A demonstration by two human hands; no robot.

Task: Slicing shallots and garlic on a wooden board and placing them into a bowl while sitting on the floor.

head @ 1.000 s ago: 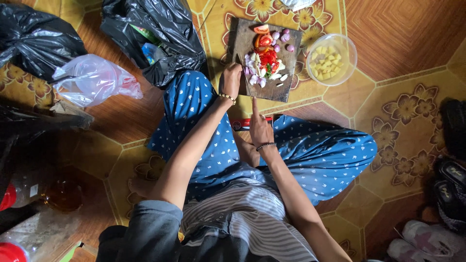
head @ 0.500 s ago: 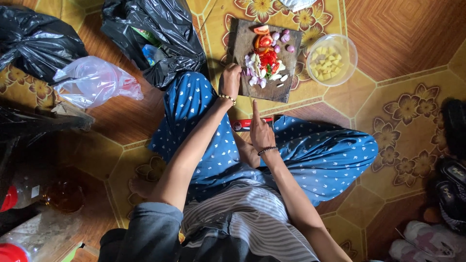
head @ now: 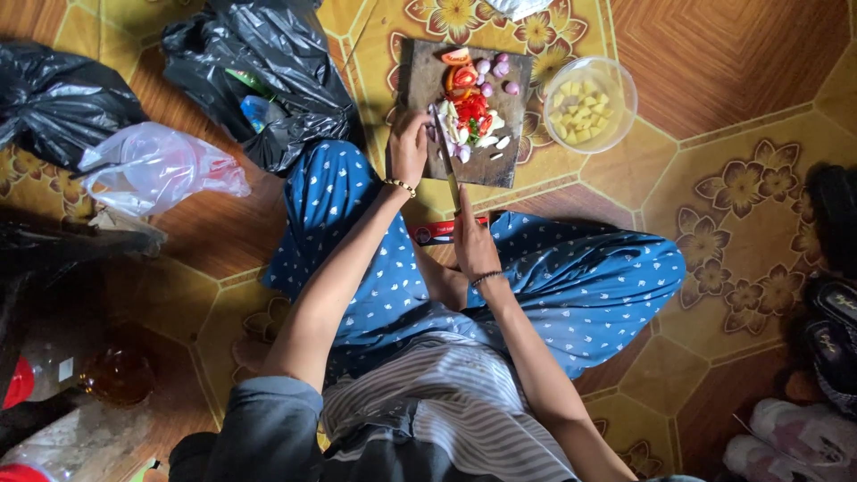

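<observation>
I sit cross-legged on the floor in blue dotted trousers. A dark wooden cutting board [head: 424, 71] lies in front of my knees and holds tomato slices [head: 466, 100], small shallots [head: 496, 70], pale garlic pieces and a bit of green. My left hand [head: 409, 147] rests on the board's near left edge, fingers beside the cut pieces. My right hand [head: 473, 243] is closer to my lap and grips a knife [head: 445, 152] whose blade reaches up onto the board.
A clear bowl [head: 619, 89] of yellow cubes stands right of the board. Black plastic bags [head: 259, 62] and a clear bag [head: 156, 170] lie to the left. A bottle of amber liquid [head: 116, 375] is at lower left and shoes [head: 830, 330] at the right edge.
My right hand with the knife has drawn slightly back toward my lap. My left hand has shifted a little along the board's edge.
</observation>
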